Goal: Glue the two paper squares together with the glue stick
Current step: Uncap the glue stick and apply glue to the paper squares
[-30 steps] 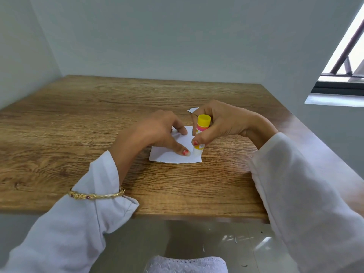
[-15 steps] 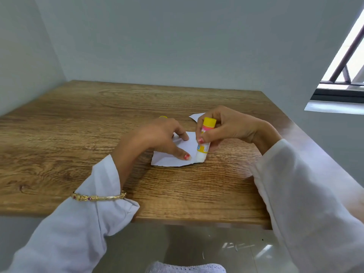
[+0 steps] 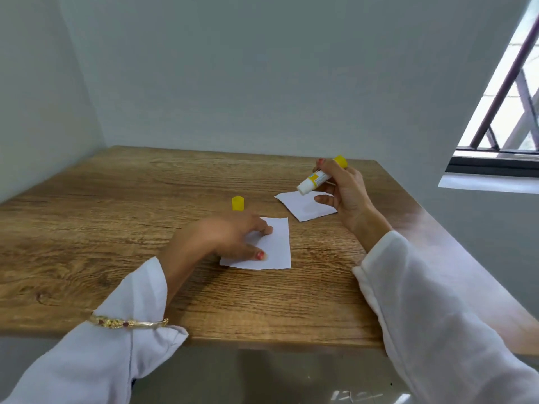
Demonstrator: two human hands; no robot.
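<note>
Glue stick lifted, near paper square pinned

The left hand point(image 3: 230, 237) presses spread fingers on the near paper square point(image 3: 277, 246) on the desk point(image 3: 116, 228); the right hand point(image 3: 347, 193) pinches the uncapped glue stick point(image 3: 316, 179) above the far paper square point(image 3: 306, 207), yellow cap point(image 3: 238, 203) standing nearby.

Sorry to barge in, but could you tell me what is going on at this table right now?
A person in white sleeves is gluing paper. The right hand holds an uncapped white glue stick with a yellow base in the air above the farther white paper square. The left hand presses the nearer white paper square flat on the wooden table. The small yellow cap stands just behind it. The squares lie apart, not yet joined.
</note>
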